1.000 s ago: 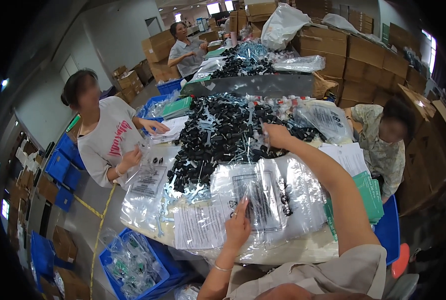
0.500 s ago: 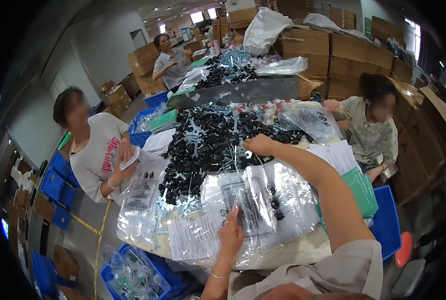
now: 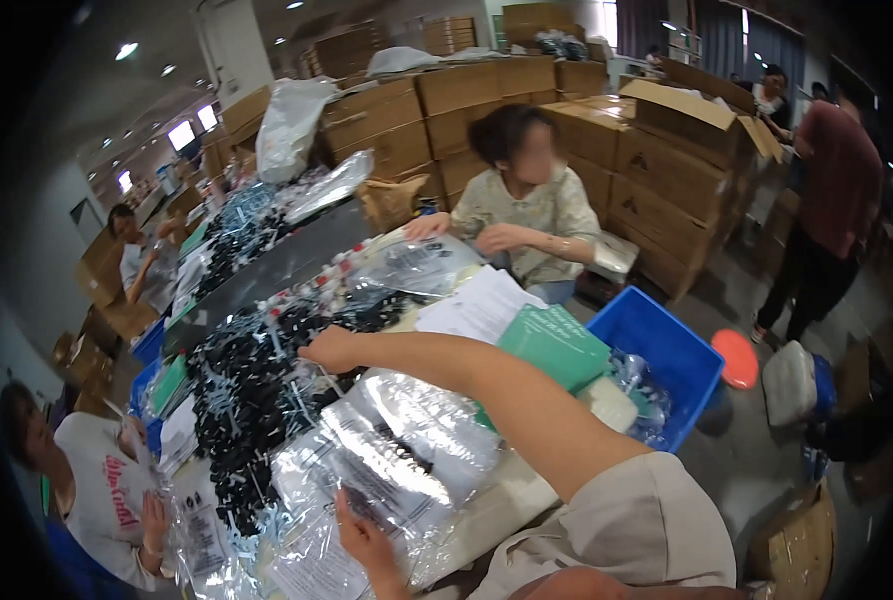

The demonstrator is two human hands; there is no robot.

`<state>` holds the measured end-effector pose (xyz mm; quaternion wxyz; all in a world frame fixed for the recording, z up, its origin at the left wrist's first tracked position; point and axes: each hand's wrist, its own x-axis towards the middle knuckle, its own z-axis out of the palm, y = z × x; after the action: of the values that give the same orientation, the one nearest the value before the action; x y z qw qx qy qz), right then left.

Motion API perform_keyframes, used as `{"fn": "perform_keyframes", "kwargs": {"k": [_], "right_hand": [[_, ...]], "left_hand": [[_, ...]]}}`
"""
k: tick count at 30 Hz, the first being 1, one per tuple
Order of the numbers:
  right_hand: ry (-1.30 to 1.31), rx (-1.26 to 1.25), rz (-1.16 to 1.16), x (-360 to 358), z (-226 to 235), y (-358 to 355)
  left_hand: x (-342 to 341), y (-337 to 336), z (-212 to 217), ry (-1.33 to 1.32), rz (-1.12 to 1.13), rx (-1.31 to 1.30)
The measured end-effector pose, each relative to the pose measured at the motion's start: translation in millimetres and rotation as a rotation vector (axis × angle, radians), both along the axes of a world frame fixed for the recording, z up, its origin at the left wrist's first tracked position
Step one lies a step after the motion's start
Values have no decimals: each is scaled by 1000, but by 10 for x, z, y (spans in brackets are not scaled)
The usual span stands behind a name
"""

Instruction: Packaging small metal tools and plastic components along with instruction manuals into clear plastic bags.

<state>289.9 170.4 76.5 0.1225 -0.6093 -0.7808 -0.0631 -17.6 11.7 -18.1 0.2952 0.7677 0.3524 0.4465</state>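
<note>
My right hand (image 3: 333,350) reaches over a heap of black plastic parts (image 3: 232,385) mixed with silvery wrenches. Its fingers curl down into the heap, and their tips are hidden. Near me, my left hand (image 3: 369,545) lies on clear printed plastic bags (image 3: 367,455), one finger stretched out over the film. Some small dark parts (image 3: 407,452) show on or inside the bags; I cannot tell which. Just beyond my right forearm are a stack of green booklets (image 3: 552,350) and white printed sheets (image 3: 477,305).
A blue bin (image 3: 657,370) holding bagged items stands right of the table. Across the table sits a co-worker in a patterned shirt (image 3: 532,220); another in a white shirt (image 3: 107,490) is at the left. Cardboard boxes (image 3: 667,200) rise behind. A red stool (image 3: 735,358) stands at the right.
The view has swung right, so the table now lies further left. My right hand stays at the heap and my left on the bags. The co-worker across has brought both hands to the table side.
</note>
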Motion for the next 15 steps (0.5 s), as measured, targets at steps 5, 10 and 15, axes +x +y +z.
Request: {"fn": "perform_keyframes", "kwargs": {"k": [5, 10, 15], "right_hand": [[643, -194, -218, 419, 80, -131], [1402, -672, 5, -208, 752, -1122], [1413, -957, -88, -988, 420, -1796]], "left_hand": [[154, 56, 182, -29, -152, -132], [93, 13, 574, 158, -138, -179], [38, -25, 806, 158, -41, -47]]}}
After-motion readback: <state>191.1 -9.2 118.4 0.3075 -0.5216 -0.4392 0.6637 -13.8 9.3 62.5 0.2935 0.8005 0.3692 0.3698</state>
